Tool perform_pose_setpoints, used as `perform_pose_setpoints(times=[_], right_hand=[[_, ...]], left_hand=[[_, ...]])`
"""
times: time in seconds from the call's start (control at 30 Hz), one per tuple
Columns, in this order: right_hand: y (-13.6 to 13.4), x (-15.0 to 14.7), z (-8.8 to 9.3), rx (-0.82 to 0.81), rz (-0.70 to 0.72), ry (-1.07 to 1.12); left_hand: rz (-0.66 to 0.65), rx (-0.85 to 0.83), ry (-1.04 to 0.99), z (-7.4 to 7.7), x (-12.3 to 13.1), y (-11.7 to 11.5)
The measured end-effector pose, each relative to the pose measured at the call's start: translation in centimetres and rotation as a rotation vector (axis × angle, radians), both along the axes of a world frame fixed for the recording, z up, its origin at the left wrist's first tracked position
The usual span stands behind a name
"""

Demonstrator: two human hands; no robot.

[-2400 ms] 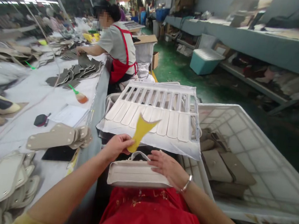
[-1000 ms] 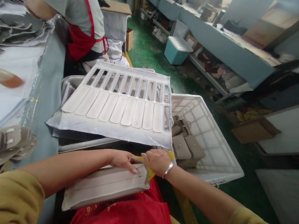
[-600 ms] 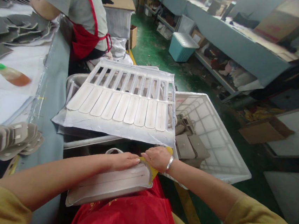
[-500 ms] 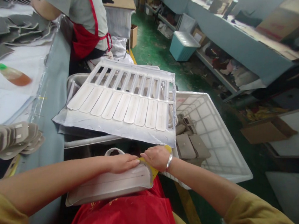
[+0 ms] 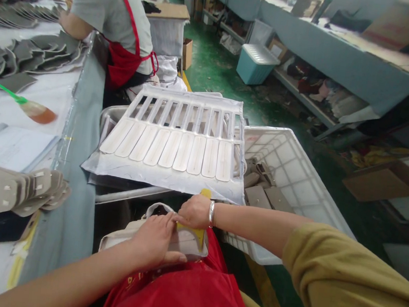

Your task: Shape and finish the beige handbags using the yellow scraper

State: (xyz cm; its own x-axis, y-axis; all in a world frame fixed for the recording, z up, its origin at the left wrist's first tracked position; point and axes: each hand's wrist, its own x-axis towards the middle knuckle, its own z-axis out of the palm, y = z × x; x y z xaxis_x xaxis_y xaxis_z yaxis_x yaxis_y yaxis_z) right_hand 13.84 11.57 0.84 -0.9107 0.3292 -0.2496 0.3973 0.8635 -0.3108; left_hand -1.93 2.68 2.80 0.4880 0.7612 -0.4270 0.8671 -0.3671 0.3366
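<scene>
A cream leather bag piece [image 5: 188,242] lies on my lap over a red apron [image 5: 184,291]. My left hand [image 5: 156,240] rests palm down on its top, fingers curled over the piece and pressing it. My right hand [image 5: 194,211], with a silver bracelet, is closed on a yellow scraper [image 5: 199,232] whose blade stands against the piece's far edge. A cream strap loop [image 5: 156,208] sticks up just behind my left hand.
A board with several cream strips [image 5: 176,148] lies across a crate in front of me. A white plastic crate [image 5: 296,177] with grey pieces stands to the right. At the left is a worktable [image 5: 76,170] with stacked beige parts [image 5: 16,191]. Another person in a red apron [image 5: 119,24] works farther along.
My left hand slid from the piece's far edge back onto its top. My right hand drew the yellow scraper leftward and turned it upright. The view tilted slightly.
</scene>
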Motion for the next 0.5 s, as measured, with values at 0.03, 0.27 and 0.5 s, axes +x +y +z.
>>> perform_pose_setpoints(times=[0.03, 0.27, 0.5], right_hand=[[0.0, -0.6, 0.0, -0.001, 0.018, 0.006], [-1.1, -6.0, 1.1, 0.053, 0.166, 0.067], [0.6, -1.0, 4.2, 0.107, -0.072, 0.107]], left_hand=[[0.032, 0.021, 0.030, 0.0, -0.3, -0.4], [0.211, 0.109, 0.194, 0.7, -3.3, -3.7], [0.265, 0.181, 0.135, 1.0, -2.4, -5.2]])
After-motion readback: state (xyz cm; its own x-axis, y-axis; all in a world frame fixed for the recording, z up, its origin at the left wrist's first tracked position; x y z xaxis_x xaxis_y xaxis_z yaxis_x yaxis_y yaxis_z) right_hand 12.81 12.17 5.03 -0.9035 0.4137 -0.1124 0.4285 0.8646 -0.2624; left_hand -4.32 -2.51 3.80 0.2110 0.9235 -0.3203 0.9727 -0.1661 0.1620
